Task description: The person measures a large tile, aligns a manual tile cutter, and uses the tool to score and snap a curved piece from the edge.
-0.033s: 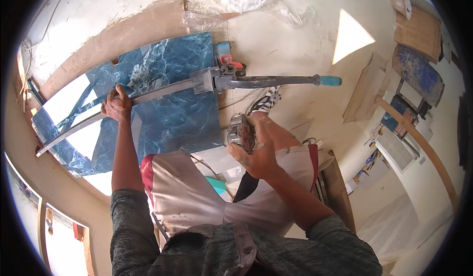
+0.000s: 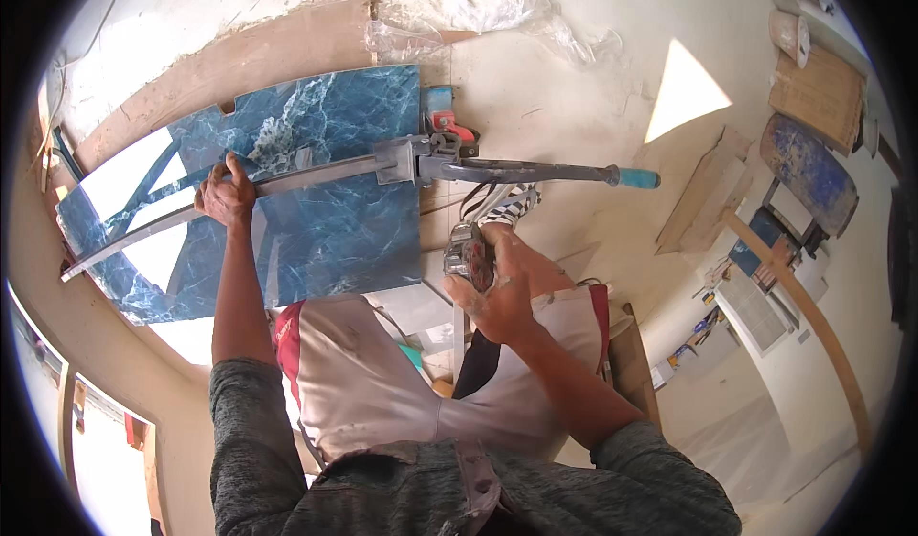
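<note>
A large blue marbled tile [image 2: 325, 220] lies on a manual tile cutter whose grey rail [image 2: 316, 175] runs across it. My left hand [image 2: 228, 196] rests on the tile's far left part with its fingers curled over the rail. The cutter's long lever [image 2: 516, 170] sticks out to the right and ends in a teal grip [image 2: 639, 178]. My right hand [image 2: 492, 283] is below the lever, just off the tile's right edge, closed around a small grey metallic tool [image 2: 467, 254]. What kind of tool it is I cannot tell.
A red and blue part [image 2: 443, 115] sits at the cutter's head. Crumpled clear plastic [image 2: 497, 5] lies on the pale floor beyond. Boards, another blue tile [image 2: 808, 173] and a wooden strip [image 2: 803, 316] are at the right. My knees in light shorts [image 2: 382, 373] are below the tile.
</note>
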Demonstrator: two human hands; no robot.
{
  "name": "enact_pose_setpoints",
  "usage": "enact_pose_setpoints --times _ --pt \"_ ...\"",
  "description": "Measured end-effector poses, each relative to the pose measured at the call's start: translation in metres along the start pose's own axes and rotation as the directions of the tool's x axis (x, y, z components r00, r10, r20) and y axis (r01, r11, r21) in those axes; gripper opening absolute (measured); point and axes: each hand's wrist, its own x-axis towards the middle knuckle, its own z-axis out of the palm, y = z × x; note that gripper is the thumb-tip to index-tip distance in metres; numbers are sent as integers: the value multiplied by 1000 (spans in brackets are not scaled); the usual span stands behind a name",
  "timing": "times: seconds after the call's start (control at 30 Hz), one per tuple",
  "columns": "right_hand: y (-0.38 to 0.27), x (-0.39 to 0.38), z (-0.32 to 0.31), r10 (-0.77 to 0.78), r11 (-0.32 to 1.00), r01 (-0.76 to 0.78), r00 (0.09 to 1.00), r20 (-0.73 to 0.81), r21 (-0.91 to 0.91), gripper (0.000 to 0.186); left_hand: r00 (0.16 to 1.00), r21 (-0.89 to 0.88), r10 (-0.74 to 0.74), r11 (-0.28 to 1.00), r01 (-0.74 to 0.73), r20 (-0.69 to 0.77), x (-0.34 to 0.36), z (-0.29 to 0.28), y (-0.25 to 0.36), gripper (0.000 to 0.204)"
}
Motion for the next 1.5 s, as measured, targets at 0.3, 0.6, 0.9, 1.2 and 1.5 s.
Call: enact_pose_setpoints --times 0.3,0.6,0.9,1.2,1.5 --pt "43 24 -31 127 975 -77 963 236 -210 76 999 13 -14 1000 14 -29 1 -3 -2 46" --pt "49 78 -49 -54 906 162 960 273 -392 62 996 -163 -49 986 35 -80 -1 -20 1 37" --pt "12 174 22 -126 868 265 935 331 -421 67 992 -274 -87 960 58 -96 4 -23 -9 33" --pt "-9 184 53 -54 843 229 936 347 -487 71 992 -320 -125 941 110 -28 1 -26 -10 33" --pt "-38 235 22 -142 806 398 849 509 -439 49 985 -332 -149 937 112 -87 -4 -17 -7 35"
